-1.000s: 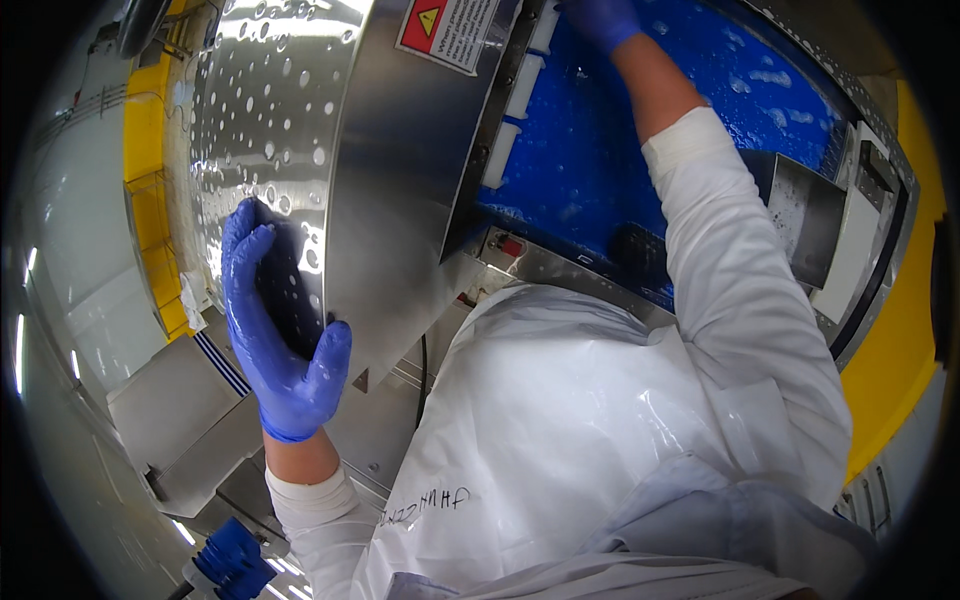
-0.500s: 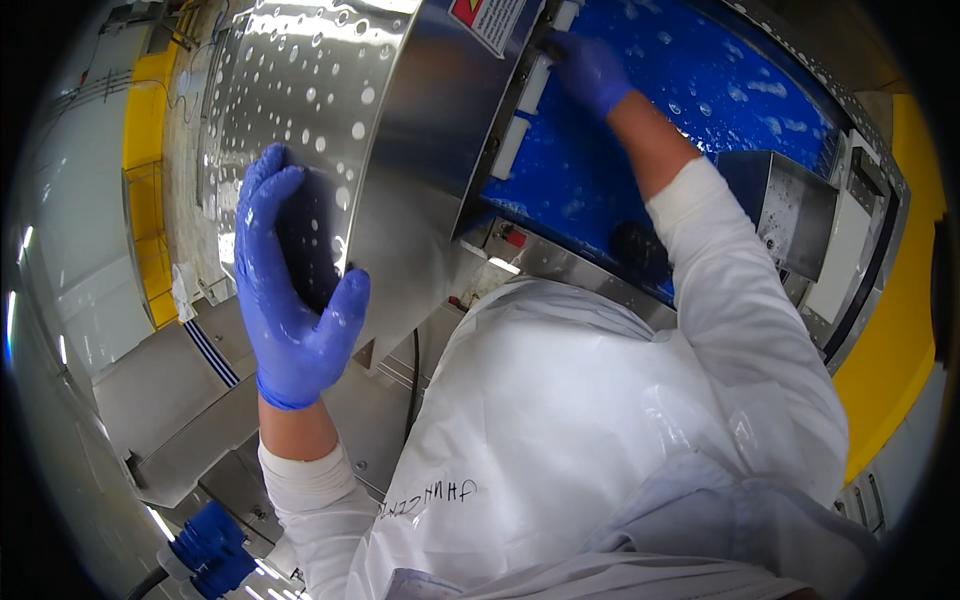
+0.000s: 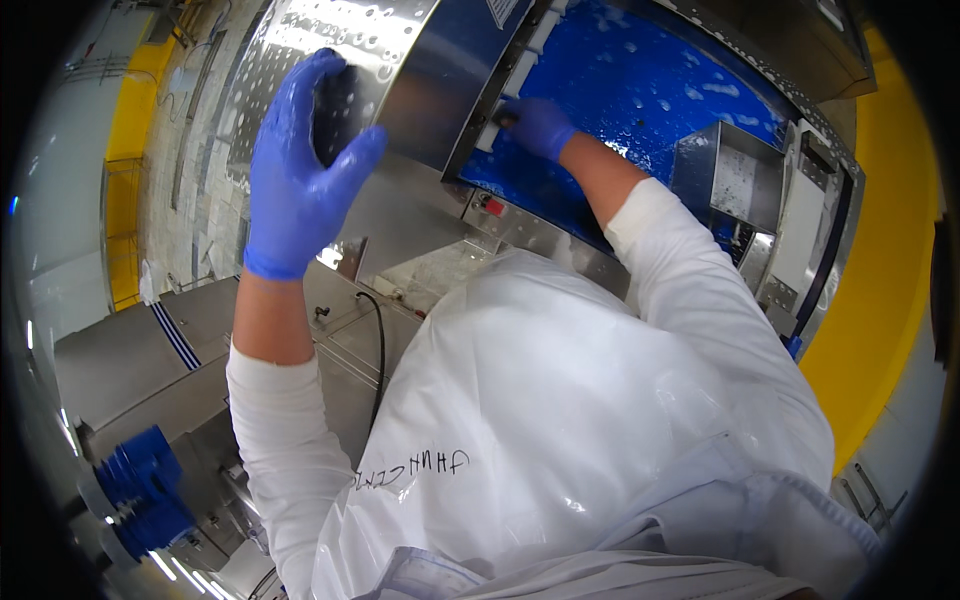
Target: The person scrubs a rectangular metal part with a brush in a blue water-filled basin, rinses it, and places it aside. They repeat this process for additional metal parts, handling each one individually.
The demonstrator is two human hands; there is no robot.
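My left hand (image 3: 300,180), in a wet blue glove, is at the edge of a shiny metal housing (image 3: 440,85) dotted with drops. Its fingers are stretched out and the thumb stands apart, with nothing held. Farther right, my right hand (image 3: 540,128), gloved alike, is closed at the near end of a white strip (image 3: 523,70) along the left border of a wet blue belt (image 3: 640,100). Something small and dark (image 3: 507,113) shows at its fingertips; its kind cannot be made out. The right palm is hidden.
A metal box-like chute (image 3: 735,180) stands at the belt's right side. Just below the belt is a red button (image 3: 491,205) on the frame. A dark cable (image 3: 380,350) hangs left of my white apron (image 3: 560,400). Blue machine parts (image 3: 145,490) are at lower left.
My right hand has slid nearer to me along the white strip, the dark thing still at its fingertips. My left hand has moved up in the picture, still open. The whole view has shifted.
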